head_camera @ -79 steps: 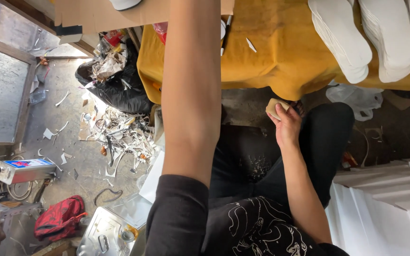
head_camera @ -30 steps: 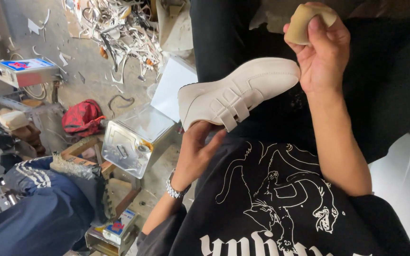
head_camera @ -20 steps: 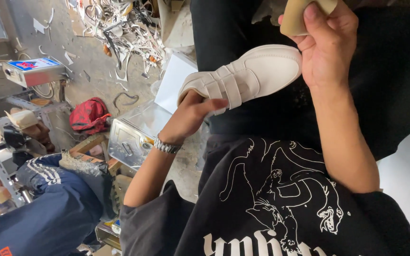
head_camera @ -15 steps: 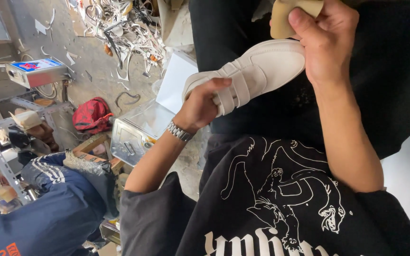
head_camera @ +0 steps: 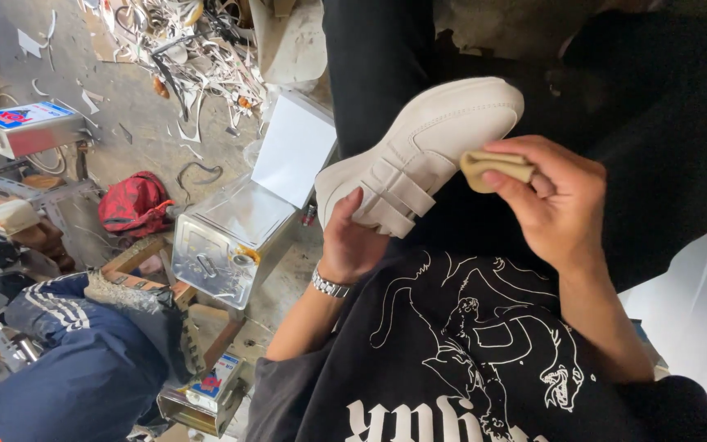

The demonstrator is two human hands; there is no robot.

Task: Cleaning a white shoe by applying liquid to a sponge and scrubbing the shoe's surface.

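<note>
Over my lap I hold a cream-white shoe (head_camera: 419, 147) with two straps across its top. My left hand (head_camera: 349, 245) grips it from below at the heel end, a metal watch on the wrist. My right hand (head_camera: 546, 200) pinches a tan sponge-like block (head_camera: 493, 168) and presses it against the shoe's side near the straps. The toe points up and to the right.
A metal can (head_camera: 227, 241) with a white sheet (head_camera: 292, 151) on it stands on the floor at my left. Scrap trimmings (head_camera: 182, 49) litter the floor beyond. A red bag (head_camera: 132, 205) lies nearby. A person in a blue striped jacket (head_camera: 67, 360) sits at lower left.
My right hand has come down with the tan block from above the toe to the shoe's side. My left hand has shifted from over the straps to under the heel.
</note>
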